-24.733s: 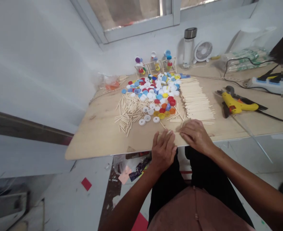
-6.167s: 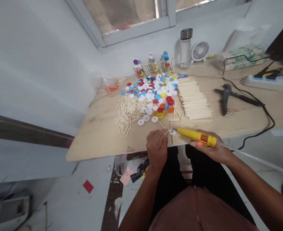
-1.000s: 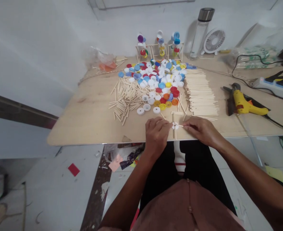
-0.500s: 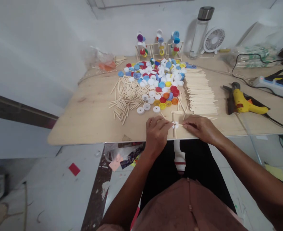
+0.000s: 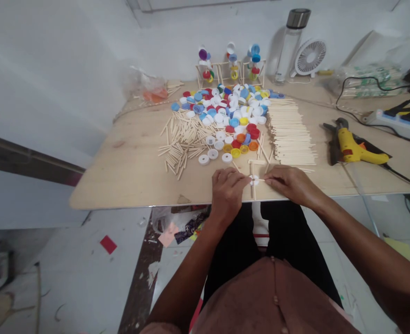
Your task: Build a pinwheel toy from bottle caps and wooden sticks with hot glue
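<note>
White bottle cap (image 5: pixel 254 181) sits low on the counter (image 5: pixel 121 185), close to its front edge and between the two hands, and I read it from the head camera, the only view I have. A short wooden stick (image 5: pixel 261 181) pokes out of the cap's right side. The right hand (image 5: pixel 290 182) grips that stick, its fingertips pinched together. The left hand (image 5: pixel 227 192) closes in from the other side, its fingers (image 5: pixel 237 178) clamped at the cap's left edge, though I can't tell exactly what they hold there. Under the cap, a longer stick (image 5: pixel 252 192) runs away from me, with a crosspiece (image 5: pixel 257 162) lying at its far end.

Beyond the hands I see loose cut sticks (image 5: pixel 180 144), a heap of coloured bottle caps (image 5: pixel 225 111), and a long stack of sticks (image 5: pixel 290 132). Three cap-and-stick models (image 5: pixel 231 62) stand along the wall beside a glass bottle (image 5: pixel 288 46) and a small white fan (image 5: pixel 309 57). A yellow glue gun (image 5: pixel 356 150) lies off to the right, near a power strip (image 5: pixel 393 118).
</note>
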Demonstrator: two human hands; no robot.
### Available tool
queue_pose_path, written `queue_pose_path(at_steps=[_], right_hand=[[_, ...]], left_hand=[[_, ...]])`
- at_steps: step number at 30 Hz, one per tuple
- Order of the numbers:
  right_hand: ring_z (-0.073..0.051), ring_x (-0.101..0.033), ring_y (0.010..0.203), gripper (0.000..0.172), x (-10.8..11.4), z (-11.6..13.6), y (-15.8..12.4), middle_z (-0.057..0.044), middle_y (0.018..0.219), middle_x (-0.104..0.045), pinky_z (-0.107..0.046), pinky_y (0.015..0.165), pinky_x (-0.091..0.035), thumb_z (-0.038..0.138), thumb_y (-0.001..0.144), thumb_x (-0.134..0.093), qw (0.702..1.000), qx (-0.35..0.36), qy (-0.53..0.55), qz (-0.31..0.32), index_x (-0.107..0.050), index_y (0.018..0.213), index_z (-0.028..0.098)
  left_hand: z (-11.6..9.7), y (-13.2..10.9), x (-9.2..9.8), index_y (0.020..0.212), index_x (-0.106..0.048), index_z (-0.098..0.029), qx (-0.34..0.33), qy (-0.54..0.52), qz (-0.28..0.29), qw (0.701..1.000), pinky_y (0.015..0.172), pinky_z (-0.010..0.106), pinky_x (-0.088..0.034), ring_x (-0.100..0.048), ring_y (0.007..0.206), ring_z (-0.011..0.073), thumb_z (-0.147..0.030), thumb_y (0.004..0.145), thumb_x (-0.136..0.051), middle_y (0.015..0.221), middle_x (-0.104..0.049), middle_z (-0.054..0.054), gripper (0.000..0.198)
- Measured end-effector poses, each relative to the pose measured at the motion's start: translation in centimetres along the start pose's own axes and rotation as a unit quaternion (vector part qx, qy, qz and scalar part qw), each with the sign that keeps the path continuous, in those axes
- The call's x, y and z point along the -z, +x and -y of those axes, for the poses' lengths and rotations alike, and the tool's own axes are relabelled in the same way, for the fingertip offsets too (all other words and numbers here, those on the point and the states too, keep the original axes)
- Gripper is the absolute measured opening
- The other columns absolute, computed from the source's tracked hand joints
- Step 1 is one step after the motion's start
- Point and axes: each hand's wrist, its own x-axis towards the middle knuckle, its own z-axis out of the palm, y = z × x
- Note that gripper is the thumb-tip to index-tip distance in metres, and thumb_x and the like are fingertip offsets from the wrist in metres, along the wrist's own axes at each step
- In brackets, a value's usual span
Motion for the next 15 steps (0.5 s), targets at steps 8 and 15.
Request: queue_pose_path(at_steps=[8, 15], right_hand=[[-0.019, -0.064, 0.083, 0.020, 0.16, -0.08, 0.18, -0.006, 0.090, -0.070, -0.029, 0.071, -0.046, 0.024, 0.089, -0.049, 1.000, -0.001, 0.003, 0.007, -0.069, 0.092, 0.020], [-0.019, -0.064, 0.081, 0.020, 0.25, 0.12, 0.18, -0.006, 0.088, -0.069, -0.029, 0.070, -0.046, 0.023, 0.089, -0.049, 1.000, 0.001, 0.007, 0.006, -0.069, 0.090, 0.020]], left_hand=[[0.09, 0.02, -0.07, 0.095, -0.071, -0.024, -0.001, 0.002, -0.004, 1.000, 0.092, 0.043, -0.035, -0.055, 0.101, 0.0245, -0.013, 0.088, -0.048, 0.091, -0.072, 0.005, 0.027], [0.09, 0.05, -0.10, 0.095, -0.072, -0.024, -0.003, 0.009, -0.004, 1.000, 0.092, 0.043, -0.035, -0.055, 0.101, 0.0246, -0.013, 0.088, -0.047, 0.090, -0.072, 0.005, 0.027]])
